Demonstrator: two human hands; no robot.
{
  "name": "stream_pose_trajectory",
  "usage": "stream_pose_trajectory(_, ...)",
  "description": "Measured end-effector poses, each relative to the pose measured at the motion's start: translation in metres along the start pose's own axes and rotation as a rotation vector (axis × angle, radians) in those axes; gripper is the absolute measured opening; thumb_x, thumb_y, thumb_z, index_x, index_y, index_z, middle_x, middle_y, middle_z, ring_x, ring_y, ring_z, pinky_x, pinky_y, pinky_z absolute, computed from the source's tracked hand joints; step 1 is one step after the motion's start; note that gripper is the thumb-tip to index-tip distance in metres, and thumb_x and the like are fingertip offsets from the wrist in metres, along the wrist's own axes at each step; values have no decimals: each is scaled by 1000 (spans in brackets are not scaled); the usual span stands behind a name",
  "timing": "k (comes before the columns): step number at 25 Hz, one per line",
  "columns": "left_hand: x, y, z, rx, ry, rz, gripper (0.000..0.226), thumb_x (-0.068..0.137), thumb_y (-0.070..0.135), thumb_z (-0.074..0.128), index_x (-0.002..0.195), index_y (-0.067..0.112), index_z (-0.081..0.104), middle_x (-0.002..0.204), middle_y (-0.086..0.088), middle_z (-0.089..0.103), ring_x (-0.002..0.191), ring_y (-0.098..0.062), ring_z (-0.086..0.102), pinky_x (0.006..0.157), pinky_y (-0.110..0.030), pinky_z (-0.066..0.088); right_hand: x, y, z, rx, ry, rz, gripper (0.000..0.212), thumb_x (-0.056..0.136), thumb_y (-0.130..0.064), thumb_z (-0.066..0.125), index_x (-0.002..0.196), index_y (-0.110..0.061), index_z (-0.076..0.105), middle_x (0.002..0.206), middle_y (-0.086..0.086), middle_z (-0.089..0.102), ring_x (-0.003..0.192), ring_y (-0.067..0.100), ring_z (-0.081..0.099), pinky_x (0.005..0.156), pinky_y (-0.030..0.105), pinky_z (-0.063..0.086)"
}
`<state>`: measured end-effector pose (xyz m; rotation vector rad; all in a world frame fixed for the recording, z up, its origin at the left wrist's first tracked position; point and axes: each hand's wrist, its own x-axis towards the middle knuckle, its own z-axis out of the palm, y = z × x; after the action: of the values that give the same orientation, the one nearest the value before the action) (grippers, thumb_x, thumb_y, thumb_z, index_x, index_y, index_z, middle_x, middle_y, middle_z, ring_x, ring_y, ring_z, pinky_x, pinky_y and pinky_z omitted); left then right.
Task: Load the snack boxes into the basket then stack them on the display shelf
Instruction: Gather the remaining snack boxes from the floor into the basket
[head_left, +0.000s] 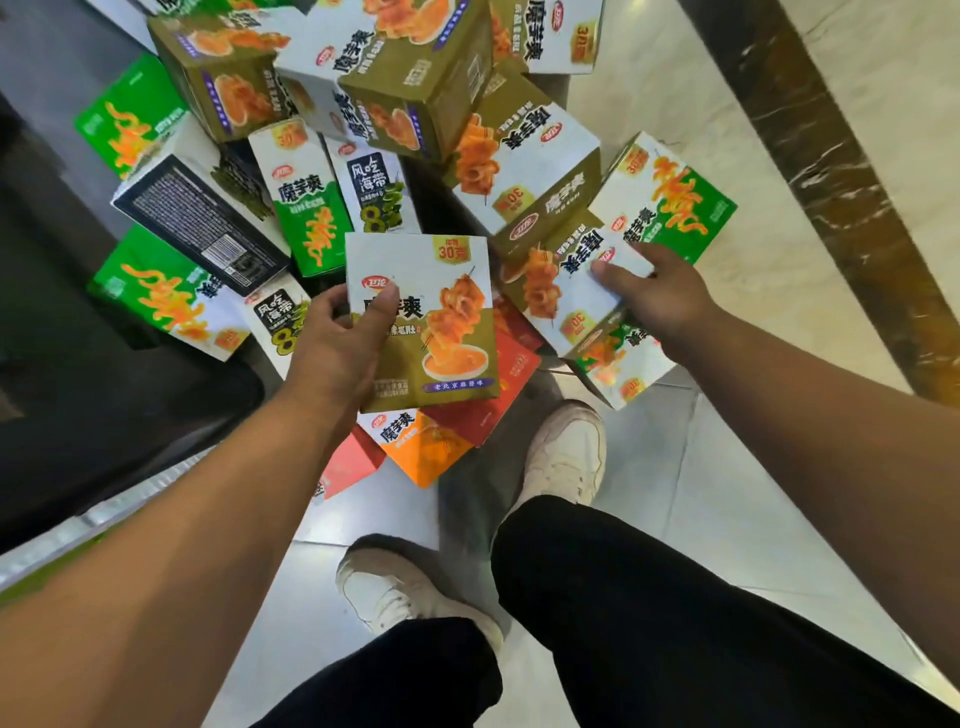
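Note:
A heap of snack boxes covers the floor ahead of me. My left hand grips an olive-and-white snack box by its left edge and holds it upright above the heap. My right hand is closed on the top edge of a second olive-and-white box that lies tilted in the pile. Green-and-white boxes and dark seaweed boxes lie to the left and behind. Red and orange boxes lie flat under the held box. No basket or display shelf is visible.
My two white shoes and black trousers stand on pale floor tiles just behind the pile. A dark marble band crosses the floor at the right. A dark surface with a metal edge lies to the left.

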<state>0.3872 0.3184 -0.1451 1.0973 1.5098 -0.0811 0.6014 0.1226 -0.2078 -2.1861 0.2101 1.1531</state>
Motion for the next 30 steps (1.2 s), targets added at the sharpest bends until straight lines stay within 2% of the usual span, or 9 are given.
stream_pose_trajectory(2,-7,3,-2,18,9,15,58,85,48,71,132,23,50,107,1,67,91,-20,68,88,-55,56,-19,1,0,67,70,-20,67,75,-43,81,131,-18,54,110,3,64,86,19,65,62,27,49)
stream_pose_trajectory(5,-37,16,-11,39,4,23,75,68,63,75,129,27,50,112,-2,67,93,-20,69,88,-53,56,-64,3,-13,153,111,0,61,78,-33,81,129,-15,54,112,2,65,94,19,66,76,34,56)
stream_pose_trajectory(7,-63,26,-24,54,-6,41,79,60,67,73,126,28,51,113,-4,68,95,-23,70,87,-52,57,-108,0,-24,241,93,8,60,80,-27,80,130,-14,50,114,3,65,91,15,67,69,30,56)
stream_pose_trajectory(11,-123,50,-57,51,-36,65,79,67,57,72,132,19,48,113,-11,68,94,-26,70,86,-49,57,-203,-29,-46,341,69,-10,54,84,-15,76,126,-15,41,101,-5,59,87,10,63,57,18,54)
stream_pose_trajectory(15,-217,81,-116,-23,-37,45,64,80,51,74,130,21,48,118,-5,67,91,-20,72,85,-49,58,-314,-83,-79,362,72,-33,62,77,-17,81,124,-17,40,104,-3,61,95,17,67,78,30,57)
stream_pose_trajectory(19,-332,106,-185,-66,1,87,55,89,42,66,137,21,47,111,0,69,82,-10,70,72,-35,59,-432,-139,-117,421,-9,-83,44,79,-16,79,118,-16,59,105,3,72,85,16,73,61,28,57)
stream_pose_trajectory(23,-433,119,-244,-154,36,128,44,88,46,66,126,27,52,115,-2,68,95,-21,69,88,-48,57,-535,-184,-143,401,-197,-150,18,86,-22,70,103,-26,66,103,3,74,89,21,72,75,37,57)
stream_pose_trajectory(27,-524,113,-282,-304,37,188,50,78,54,70,120,29,60,112,0,72,98,-25,71,87,-57,56,-616,-214,-154,341,-344,-223,56,72,-31,75,121,-8,61,109,15,72,93,32,72,75,42,61)
stream_pose_trajectory(30,-580,97,-295,-487,103,221,27,89,43,67,112,30,64,108,-1,74,97,-27,71,83,-57,56,-653,-226,-161,314,-403,-313,36,82,-28,72,111,-7,66,101,14,74,83,26,73,69,37,60)
